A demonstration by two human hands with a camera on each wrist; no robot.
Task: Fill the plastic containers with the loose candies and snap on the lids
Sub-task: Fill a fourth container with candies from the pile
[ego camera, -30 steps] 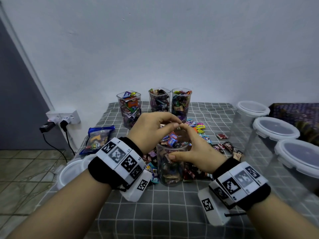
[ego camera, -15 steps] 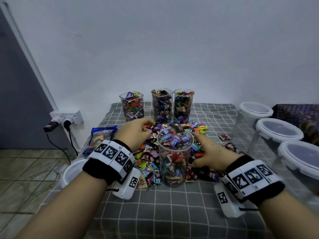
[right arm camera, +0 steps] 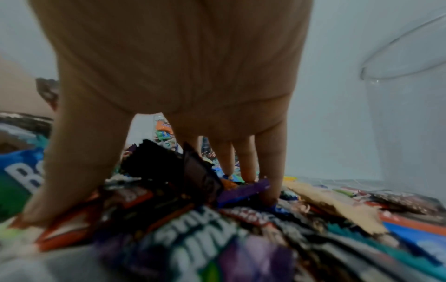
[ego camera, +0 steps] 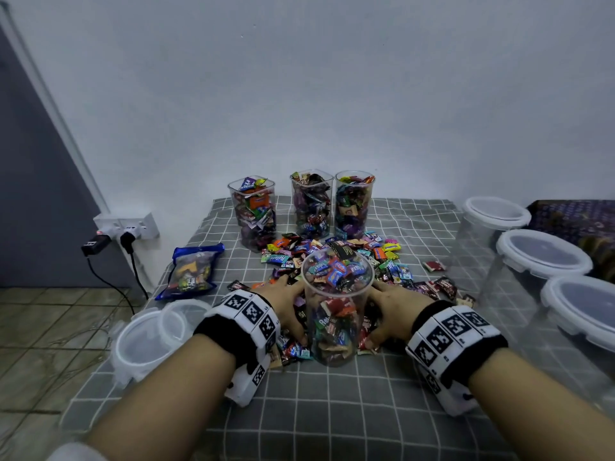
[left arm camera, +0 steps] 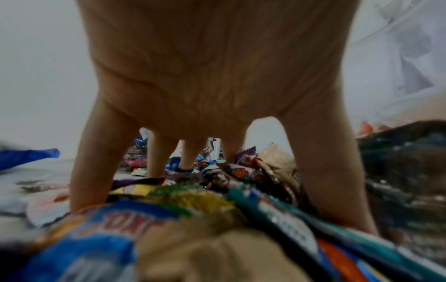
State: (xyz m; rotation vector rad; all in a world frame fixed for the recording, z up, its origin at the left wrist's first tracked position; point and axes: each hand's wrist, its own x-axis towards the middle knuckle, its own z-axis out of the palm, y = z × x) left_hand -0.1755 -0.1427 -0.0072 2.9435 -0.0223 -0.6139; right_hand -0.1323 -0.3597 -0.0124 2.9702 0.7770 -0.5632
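Note:
A clear round container (ego camera: 336, 314) stands at the table's middle, filled with wrapped candies nearly to its rim and without a lid. Loose candies (ego camera: 286, 257) lie piled around and behind it. My left hand (ego camera: 284, 302) rests on the pile just left of the container, and my right hand (ego camera: 394, 304) rests on it just right. In the left wrist view, the spread fingers (left arm camera: 94, 162) stand with their tips on the wrappers (left arm camera: 193, 200). The right wrist view shows the same: fingers (right arm camera: 270, 167) planted on candies (right arm camera: 193, 219). Neither hand grips anything that I can see.
Three filled, lidless containers (ego camera: 254, 214) (ego camera: 311, 204) (ego camera: 353, 204) stand at the back. Three empty lidded containers (ego camera: 496, 214) (ego camera: 542, 251) (ego camera: 582, 301) line the right edge. Loose lids (ego camera: 149, 341) lie at the left edge, beside a blue candy bag (ego camera: 191, 271). A wall socket (ego camera: 126, 227) with plugs is on the left.
A second ago both hands met over the container's rim. They have since dropped onto the candy pile on either side and drawn back toward the container's base.

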